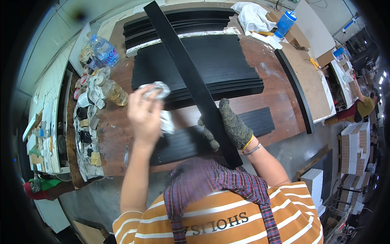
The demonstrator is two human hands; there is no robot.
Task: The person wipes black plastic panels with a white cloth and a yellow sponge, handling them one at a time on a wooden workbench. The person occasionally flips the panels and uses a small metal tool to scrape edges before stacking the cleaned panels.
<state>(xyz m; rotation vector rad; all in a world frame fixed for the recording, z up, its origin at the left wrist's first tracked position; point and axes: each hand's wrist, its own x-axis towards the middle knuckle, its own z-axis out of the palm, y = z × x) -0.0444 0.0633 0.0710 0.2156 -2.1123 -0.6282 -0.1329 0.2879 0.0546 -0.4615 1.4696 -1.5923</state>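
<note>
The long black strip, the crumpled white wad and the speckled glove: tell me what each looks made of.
Long black strip: probably painted wood or board, matt, straight-edged and rigid like the stacked black panels.
Crumpled white wad in the left hand: soft cloth or paper, creased; cannot tell which.
Speckled glove on the right hand: knitted fabric, grey-flecked, with a yellow cuff.

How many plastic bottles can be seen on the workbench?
2: a clear bottle with blue cap at the bench's left rear, and a blue bottle at the right rear. Others may hide among the clutter.
</note>
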